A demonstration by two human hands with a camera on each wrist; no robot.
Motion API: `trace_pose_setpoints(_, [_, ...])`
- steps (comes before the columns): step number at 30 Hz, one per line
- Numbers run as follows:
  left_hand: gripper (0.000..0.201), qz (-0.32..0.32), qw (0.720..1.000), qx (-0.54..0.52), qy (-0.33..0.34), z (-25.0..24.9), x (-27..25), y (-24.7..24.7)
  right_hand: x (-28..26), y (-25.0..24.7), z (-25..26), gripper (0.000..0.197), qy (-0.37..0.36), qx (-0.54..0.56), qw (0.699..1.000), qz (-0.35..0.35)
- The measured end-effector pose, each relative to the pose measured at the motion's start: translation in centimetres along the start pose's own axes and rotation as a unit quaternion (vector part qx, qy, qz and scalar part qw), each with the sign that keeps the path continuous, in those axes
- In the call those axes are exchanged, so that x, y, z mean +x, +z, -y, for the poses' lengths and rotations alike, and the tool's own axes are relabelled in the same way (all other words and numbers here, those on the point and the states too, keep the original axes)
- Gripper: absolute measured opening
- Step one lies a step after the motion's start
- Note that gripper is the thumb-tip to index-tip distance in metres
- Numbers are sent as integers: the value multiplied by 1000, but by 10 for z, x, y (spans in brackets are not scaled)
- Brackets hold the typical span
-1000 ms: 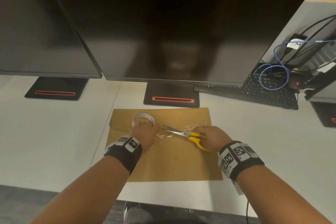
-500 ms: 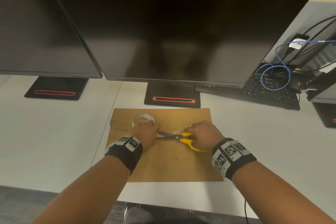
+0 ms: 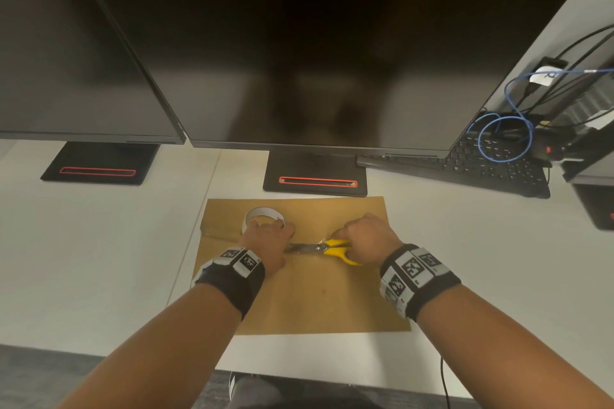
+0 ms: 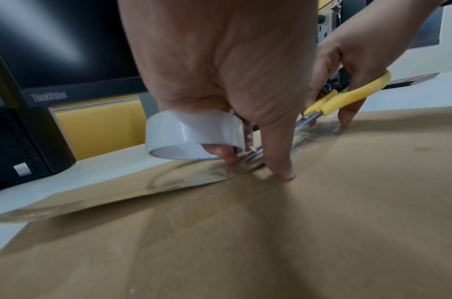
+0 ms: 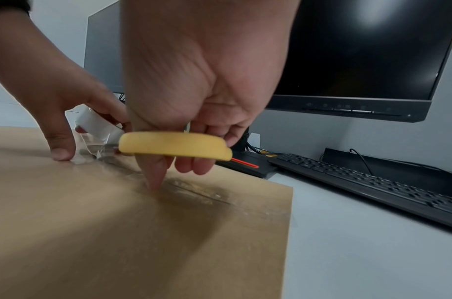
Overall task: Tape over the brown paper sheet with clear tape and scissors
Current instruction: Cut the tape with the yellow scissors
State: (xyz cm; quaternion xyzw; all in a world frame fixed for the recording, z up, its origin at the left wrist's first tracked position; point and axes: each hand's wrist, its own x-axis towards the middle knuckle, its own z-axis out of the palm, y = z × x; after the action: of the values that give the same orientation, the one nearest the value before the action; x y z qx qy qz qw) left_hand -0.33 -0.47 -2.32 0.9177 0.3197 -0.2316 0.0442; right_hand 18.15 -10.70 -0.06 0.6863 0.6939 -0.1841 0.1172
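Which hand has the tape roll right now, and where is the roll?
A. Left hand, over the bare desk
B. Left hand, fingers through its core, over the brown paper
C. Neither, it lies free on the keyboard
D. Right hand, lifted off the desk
B: the left hand holds the tape roll with a finger through its core, over the brown paper sheet; the right hand holds the scissors.
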Motion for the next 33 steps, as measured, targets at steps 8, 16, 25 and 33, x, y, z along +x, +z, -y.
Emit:
trace_pose_setpoints(8, [50,-9,1000,-23,-5,0,-3,-1,-1,8,-3,25,21,35,999,9])
trace_pose_setpoints(16, [62,-32,995,-94,-32,4,-10,2,-12,22,-10,35,31,79,996,-12])
trace_pose_setpoints(25, [33,-88,976,-192,-54,10,-17,5,-13,39,-21,56,118,146,977,-100])
trace_pose_setpoints(33, [19,-169,928,-319,-95,15,-22,10,3,20,-21,50,156,134,971,-120])
